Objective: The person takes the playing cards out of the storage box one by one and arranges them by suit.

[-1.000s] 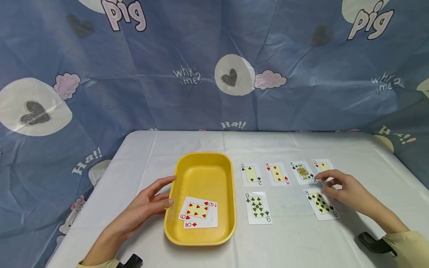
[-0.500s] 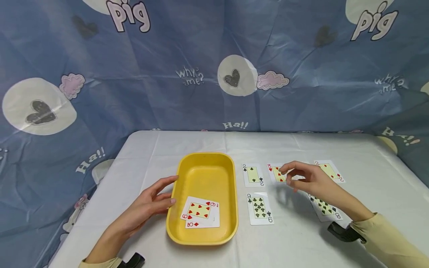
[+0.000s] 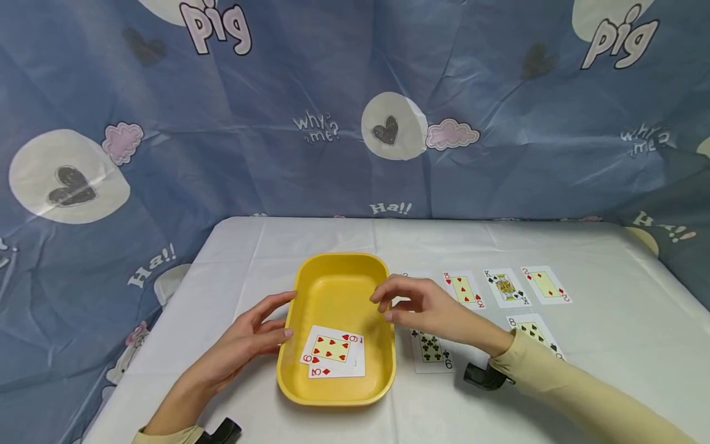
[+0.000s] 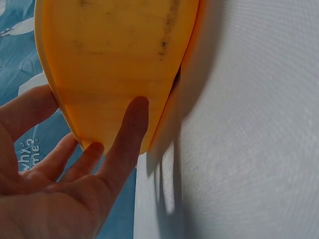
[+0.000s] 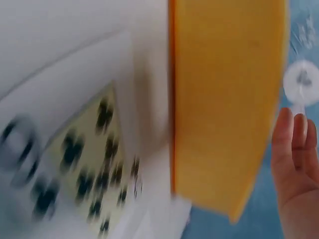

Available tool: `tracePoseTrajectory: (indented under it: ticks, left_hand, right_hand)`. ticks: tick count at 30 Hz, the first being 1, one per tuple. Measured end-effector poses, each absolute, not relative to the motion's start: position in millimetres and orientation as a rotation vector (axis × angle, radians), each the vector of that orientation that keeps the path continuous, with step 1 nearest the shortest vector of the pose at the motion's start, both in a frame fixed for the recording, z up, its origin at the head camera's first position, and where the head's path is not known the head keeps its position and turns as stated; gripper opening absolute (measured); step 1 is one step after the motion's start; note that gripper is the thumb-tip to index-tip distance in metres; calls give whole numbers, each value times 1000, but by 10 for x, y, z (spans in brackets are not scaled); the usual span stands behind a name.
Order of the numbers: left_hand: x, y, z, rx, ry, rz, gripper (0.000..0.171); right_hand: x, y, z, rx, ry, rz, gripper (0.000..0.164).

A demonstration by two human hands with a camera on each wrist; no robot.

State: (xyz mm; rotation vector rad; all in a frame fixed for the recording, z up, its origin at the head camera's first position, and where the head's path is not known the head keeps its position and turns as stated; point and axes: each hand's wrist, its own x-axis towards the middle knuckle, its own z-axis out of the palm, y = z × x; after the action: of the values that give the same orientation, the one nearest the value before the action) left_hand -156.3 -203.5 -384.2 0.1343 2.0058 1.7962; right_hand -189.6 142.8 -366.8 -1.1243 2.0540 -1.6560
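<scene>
A yellow plastic tray (image 3: 330, 296) lies on the table. Inside it, a six of hearts (image 3: 330, 348) overlaps another card with red diamonds. My left hand (image 3: 233, 354) rests against the tray's left wall; in the left wrist view its spread thumb and fingertips touch the outside. Over the tray's right rim hovers my right hand (image 3: 429, 308), fingers loosely bent and nothing in them. Beneath that hand, a nine of clubs (image 3: 429, 354) is partly covered, and the two of clubs behind it is almost wholly hidden.
To the right, a three of hearts (image 3: 461, 288), a king of spades (image 3: 506, 287) and a two of diamonds (image 3: 546, 283) form a back row. Nearer lies an eight of spades (image 3: 530, 330), partly behind my right sleeve (image 3: 554, 370). Patterned blue cloth (image 3: 310, 179) hangs beyond the white table.
My right hand has swept left from beside the king and eight of spades, across the cards, to the tray's right rim. My left hand stays at the tray.
</scene>
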Motion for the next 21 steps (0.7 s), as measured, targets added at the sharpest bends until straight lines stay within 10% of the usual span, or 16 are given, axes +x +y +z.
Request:
tracePoseTrajectory:
  ticks: [21]
  left_hand:
    - [-1552, -2025, -3822, 124, 2000, 1779, 66]
  right_hand:
    - [-2323, 613, -3707, -1409, 1927, -938, 43]
